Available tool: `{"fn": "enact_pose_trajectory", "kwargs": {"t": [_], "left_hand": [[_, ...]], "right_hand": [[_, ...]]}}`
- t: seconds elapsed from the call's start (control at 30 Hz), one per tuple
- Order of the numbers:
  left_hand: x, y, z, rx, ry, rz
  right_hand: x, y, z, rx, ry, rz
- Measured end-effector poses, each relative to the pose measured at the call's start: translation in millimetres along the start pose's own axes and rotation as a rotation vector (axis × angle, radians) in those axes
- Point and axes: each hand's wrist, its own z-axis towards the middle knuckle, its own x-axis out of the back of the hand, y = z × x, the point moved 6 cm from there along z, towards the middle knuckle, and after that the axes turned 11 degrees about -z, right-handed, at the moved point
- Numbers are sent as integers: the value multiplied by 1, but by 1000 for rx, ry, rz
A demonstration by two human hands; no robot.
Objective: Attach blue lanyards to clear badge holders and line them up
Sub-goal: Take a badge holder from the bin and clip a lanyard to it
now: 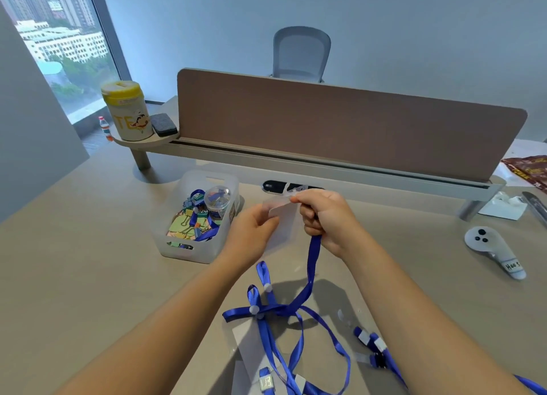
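Note:
A clear badge holder (281, 217) is held up above the desk between both hands. My left hand (251, 231) pinches its left edge. My right hand (325, 220) pinches its top edge and has its fingers curled round a blue lanyard (310, 264) that hangs down from the fist. That strap runs into a tangle of blue lanyards (281, 320) lying on the desk near me. Another clear badge holder (260, 353) lies flat under the tangle, with clips showing at the near edge.
A translucent bin (165, 240) with binder clips, a small jar and more blue straps stands left of my hands. A white controller (491, 246) lies at right. A brown divider (325, 122) crosses the back; a yellow-lidded canister (127, 110) stands on its shelf.

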Motion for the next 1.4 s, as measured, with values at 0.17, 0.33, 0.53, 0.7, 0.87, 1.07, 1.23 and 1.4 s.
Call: {"fn": "enact_pose_trajectory", "kwargs": {"t": [0.17,0.33,0.53,0.7,0.87,1.07,1.23,1.4], "left_hand": [[20,31,5,-420,193,548],[17,33,5,-644,217,933],[22,27,-1,-630,176,961],[22,31,-5,-690,160,928],[22,34,-5,-758,166,996],[43,29,2,-421,279,639],[54,-4,3,-181,334,528],[52,-35,-5,-49,288,448]], "right_hand": [[7,-36,6,219,163,-705],[-4,-42,5,456,351,-1292],[-6,-29,8,391,230,-1122],[-2,-20,10,275,154,-785],[-4,-21,10,308,184,-928],[-10,-28,8,545,377,-1297],[-6,-50,10,659,364,-871],[-4,-28,16,526,240,-776]]}}
